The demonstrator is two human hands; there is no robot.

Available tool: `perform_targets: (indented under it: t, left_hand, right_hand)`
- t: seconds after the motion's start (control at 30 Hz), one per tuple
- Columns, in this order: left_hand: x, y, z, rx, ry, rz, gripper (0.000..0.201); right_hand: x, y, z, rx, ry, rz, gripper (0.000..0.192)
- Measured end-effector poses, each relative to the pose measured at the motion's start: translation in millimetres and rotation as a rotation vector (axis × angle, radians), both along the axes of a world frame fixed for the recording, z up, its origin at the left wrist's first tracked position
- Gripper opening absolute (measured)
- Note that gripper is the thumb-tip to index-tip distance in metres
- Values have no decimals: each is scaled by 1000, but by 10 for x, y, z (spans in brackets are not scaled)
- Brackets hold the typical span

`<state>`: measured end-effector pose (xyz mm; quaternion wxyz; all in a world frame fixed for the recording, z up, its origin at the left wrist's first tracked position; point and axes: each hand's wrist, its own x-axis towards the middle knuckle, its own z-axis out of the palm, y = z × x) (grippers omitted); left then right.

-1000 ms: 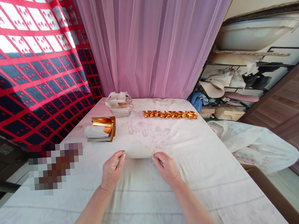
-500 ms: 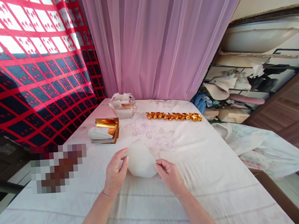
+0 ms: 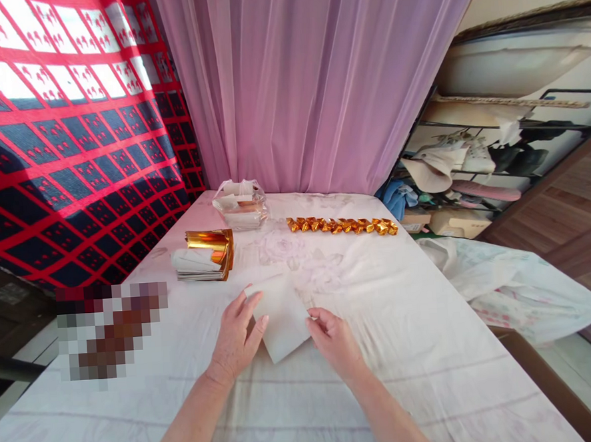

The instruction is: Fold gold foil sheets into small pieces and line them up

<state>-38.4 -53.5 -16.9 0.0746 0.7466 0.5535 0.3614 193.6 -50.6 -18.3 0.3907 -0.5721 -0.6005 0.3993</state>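
Here, sorted by what lies on the cloth-covered table (image 3: 433,346):

Sheet in hand: white paper sheet (image 3: 281,315), lying flat near the middle of the table, turned corner-on toward the near edge, unfolded as far as can be told.

Left hand (image 3: 237,338): resting on the sheet's left edge, fingers stretched flat, pressing rather than pinching; nothing gripped.

Right hand (image 3: 335,338): at the sheet's right corner, fingers curled, thumb and forefinger seemingly nipping the paper's edge; exact hold hard to tell.

Done so far: row of folded gold pieces (image 3: 343,226), laid end to end in a line toward the far right edge, well apart from the hands; judged to be finished work.

Left to do: stack of gold and white sheets (image 3: 202,260) near the far left edge, top sheet curled up gold side showing, many leaves deep; judged to be stock not yet folded.

Progress, as a judgement: well begun but far from over, with a fair row made, a thick stack waiting, and the present sheet only at its start, no crease visible.

Also on the table: clear plastic bag (image 3: 239,208) with pale contents, at the far edge just before the pink curtain (image 3: 307,80).

Left of the table: red and dark patterned cloth (image 3: 59,129) hanging; a blurred patch below it, not readable.

Right of the table: cluttered shelves (image 3: 477,163) with hats and oddments, and a white bag (image 3: 525,293) slumped beside the right edge.
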Motion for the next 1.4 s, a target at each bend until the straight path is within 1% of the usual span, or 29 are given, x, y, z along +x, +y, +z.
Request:
perform_targets:
  t: [0.07,0.17,0.3,0.4,0.47,0.57,0.63,0.7,0.77,0.83,1.0,1.1,1.17,1.2,1.27,1.33,1.37,1.4]
  left_hand:
    - [6,14,-23,-4,49,10,43]
    - [31,16,-52,-37,125,40,41]
    - [69,1,-94,-73,202,105,42]
    - [80,-10,-108,-68,211,135,43]
    - [81,-17,-95,-59,209,119,42]
    - [82,-27,-52,-50,244,17,40]
    - [88,-33,-22,-46,286,-63,41]
    - [97,-39,-1,-49,321,-121,44]
    - [108,-44,13,-61,342,-146,47]
    - [117,-49,25,-84,359,-162,48]
    - [127,-59,57,-150,384,-197,49]
    - [123,-60,65,-149,382,-211,49]
    - [119,-60,68,-150,384,-222,48]
    - [118,-60,71,-155,386,-229,48]
    - [118,-60,88,-174,391,-245,48]
    - [123,-62,122,-199,395,-266,49]
    - [128,-64,144,-212,399,-278,49]
    - [134,-67,168,-225,406,-289,49]
  right_hand:
    - [20,-4,45,32,-72,44,35]
    - [36,-17,107,64,-107,88,39]
    - [34,-33,111,74,-143,16,46]
    - [52,-18,61,78,-195,-44,43]
    - [78,5,26,88,-240,-78,37]
    - [111,28,17,70,-304,-72,23]
    - [111,22,58,41,-323,-32,15]
    - [94,-1,133,-25,-299,34,10]
    - [69,-33,227,-136,-237,130,9]
    - [49,-64,318,-197,-214,211,11]
    - [61,-101,459,-202,-258,340,14]
    - [128,-90,490,-249,-256,388,14]
    - [190,-63,491,-259,-284,397,18]
    - [221,-43,483,-234,-310,384,21]
    - [268,3,444,-94,-378,293,27]
    - [277,42,374,122,-446,173,25]
    - [265,54,331,237,-478,156,24]
    - [241,58,285,347,-513,153,26]
